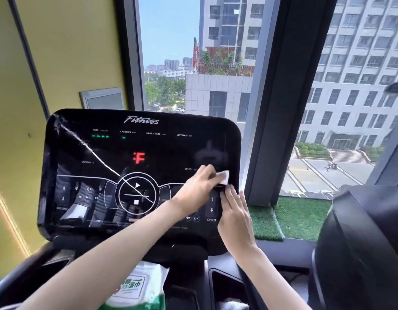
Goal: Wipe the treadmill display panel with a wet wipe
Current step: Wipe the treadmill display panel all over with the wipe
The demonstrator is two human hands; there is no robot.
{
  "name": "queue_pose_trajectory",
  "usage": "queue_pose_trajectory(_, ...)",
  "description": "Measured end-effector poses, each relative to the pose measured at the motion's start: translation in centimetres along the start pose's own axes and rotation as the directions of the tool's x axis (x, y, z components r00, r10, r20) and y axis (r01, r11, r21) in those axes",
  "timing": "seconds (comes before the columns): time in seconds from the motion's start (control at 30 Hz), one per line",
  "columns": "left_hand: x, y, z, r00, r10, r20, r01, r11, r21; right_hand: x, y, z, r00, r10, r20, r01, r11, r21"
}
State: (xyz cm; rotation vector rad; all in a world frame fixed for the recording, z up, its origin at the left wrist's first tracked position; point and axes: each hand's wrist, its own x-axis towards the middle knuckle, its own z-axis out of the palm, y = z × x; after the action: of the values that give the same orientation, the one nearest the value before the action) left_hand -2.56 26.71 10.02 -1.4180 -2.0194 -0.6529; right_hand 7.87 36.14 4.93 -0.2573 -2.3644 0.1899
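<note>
**Left hand [198,189] pinches the wet wipe [224,176] at the right of the display panel [149,151]**

Broad, glossy and stiff, the display panel tilts toward the viewer. It should take a firm push, though a pale jagged line [90,148] across its left half may be a crack, so go gently there. Near and below it sits a pack of wipes [135,285]. The right hand [235,217] lies flat at the panel's right edge, fingers straight and together, beside the speed arrows [211,204]. The left hand's fingers curl onto the wet wipe, a small white fold against the glass. Light, limp and damp, it will likely bunch or slip — best gripped as a folded pad under the fingertips.
</note>
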Motion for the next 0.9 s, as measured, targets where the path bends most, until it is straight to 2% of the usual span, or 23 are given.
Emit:
queue_pose_trajectory(0.03,-0.3,-0.5,-0.2,0.997,0.06,0.049,-0.062,0.997,0.038,0.0,0.0,0.0,1.0,0.003,0.001,-0.003,1.0,0.008)
queue_pose_trajectory(0.07,-0.2,-1.3,-0.4,0.999,0.036,0.013,-0.036,0.998,0.051,-0.1,-0.1,-0.1,1.0,0.0,0.003,0.0,1.0,0.011)
queue_pose_trajectory(0.13,0.1,-2.2,-0.7,0.953,-0.21,-0.22,0.205,0.978,-0.047,-0.3,-0.1,-0.1,1.0,-0.008,0.007,0.007,1.0,0.009)
queue_pose_trajectory(0.17,0.1,-2.1,-0.6,0.877,-0.358,-0.32,0.33,0.934,-0.138,-0.4,-0.1,-0.1,1.0,-0.006,0.006,0.006,1.0,0.012)
queue_pose_trajectory(0.2,0.0,-1.7,-0.3,0.825,-0.43,-0.367,0.39,0.903,-0.183,-0.5,-0.2,-0.1,1.0,0.0,0.001,0.0,1.0,0.024)
queue_pose_trajectory(0.23,-0.1,-1.1,0.0,0.835,-0.415,-0.362,0.381,0.91,-0.166,-0.5,-0.4,0.0,1.0,0.012,-0.008,-0.012,0.999,0.045)
queue_pose_trajectory(0.3,-0.8,-0.4,0.6,0.969,-0.163,-0.187,0.158,0.987,-0.041,-0.5,-0.6,0.0,0.999,0.037,-0.031,-0.034,0.996,0.084)
queue_pose_trajectory(0.33,-1.2,-0.6,0.4,0.996,-0.025,-0.09,0.025,1.0,0.004,-0.4,-0.7,0.0,0.998,0.041,-0.037,-0.037,0.995,0.088)
queue_pose_trajectory(0.37,-1.4,-1.5,-0.1,0.998,0.035,-0.05,-0.033,0.999,0.03,-0.3,-0.7,0.1,0.999,0.038,-0.039,-0.035,0.996,0.079)
queue_pose_trajectory(0.4,-1.4,-2.6,-0.5,0.996,0.012,-0.089,-0.009,0.999,0.034,-0.2,-0.7,0.1,0.999,0.031,-0.038,-0.029,0.998,0.063)
queue_pose_trajectory(0.43,-1.4,-3.4,-1.0,0.977,-0.099,-0.188,0.1,0.995,-0.003,-0.2,-0.7,0.2,0.999,0.023,-0.034,-0.021,0.999,0.043)
queue_pose_trajectory(0.47,-1.4,-3.9,-1.4,0.911,-0.272,-0.312,0.258,0.962,-0.085,-0.1,-0.7,0.3,1.0,0.012,-0.028,-0.011,1.0,0.021)
queue_pose_trajectory(0.5,-1.5,-3.9,-1.6,0.803,-0.437,-0.405,0.395,0.899,-0.188,-0.1,-0.8,0.3,1.0,0.002,-0.024,-0.002,1.0,0.001)
queue_pose_trajectory(0.53,-1.5,-3.5,-1.4,0.741,-0.514,-0.433,0.458,0.857,-0.235,0.0,-0.9,0.3,1.0,-0.004,-0.025,0.004,1.0,-0.017)
queue_pose_trajectory(0.57,-1.6,-2.7,-1.2,0.767,-0.489,-0.416,0.442,0.872,-0.21,0.1,-1.1,0.3,1.0,-0.005,-0.029,0.004,0.999,-0.034)
queue_pose_trajectory(0.63,-2.5,-1.5,-0.4,0.961,-0.173,-0.214,0.167,0.985,-0.046,0.5,-1.3,0.3,0.999,-0.013,-0.039,0.01,0.997,-0.079)
queue_pose_trajectory(0.67,-3.0,-1.7,-0.4,0.997,-0.013,-0.082,0.014,1.0,0.02,0.6,-1.4,0.3,0.999,-0.019,-0.037,0.015,0.994,-0.106)
queue_pose_trajectory(0.7,-3.2,-2.7,-0.7,0.998,0.054,-0.021,-0.053,0.997,0.056,0.7,-1.6,0.4,0.999,-0.024,-0.028,0.021,0.991,-0.131)
queue_pose_trajectory(0.73,-3.1,-3.8,-1.2,0.998,0.016,-0.064,-0.013,0.999,0.051,0.7,-1.7,0.5,0.999,-0.029,-0.015,0.026,0.988,-0.152)
queue_pose_trajectory(0.77,-3.1,-4.7,-1.7,0.977,-0.115,-0.177,0.117,0.993,0.002,0.7,-1.7,0.6,1.0,-0.031,-0.001,0.03,0.985,-0.168)
queue_pose_trajectory(0.83,-3.1,-5.2,-2.4,0.807,-0.434,-0.4,0.404,0.9,-0.162,0.8,-1.8,0.7,1.0,-0.028,0.012,0.03,0.983,-0.183)
queue_pose_trajectory(0.87,-3.0,-4.8,-2.3,0.768,-0.478,-0.426,0.446,0.877,-0.181,0.8,-1.8,0.7,0.999,-0.03,0.01,0.032,0.981,-0.192)
queue_pose_trajectory(0.9,-3.1,-4.1,-2.1,0.811,-0.424,-0.404,0.409,0.904,-0.129,0.8,-1.8,0.8,0.999,-0.035,0.004,0.035,0.979,-0.202)
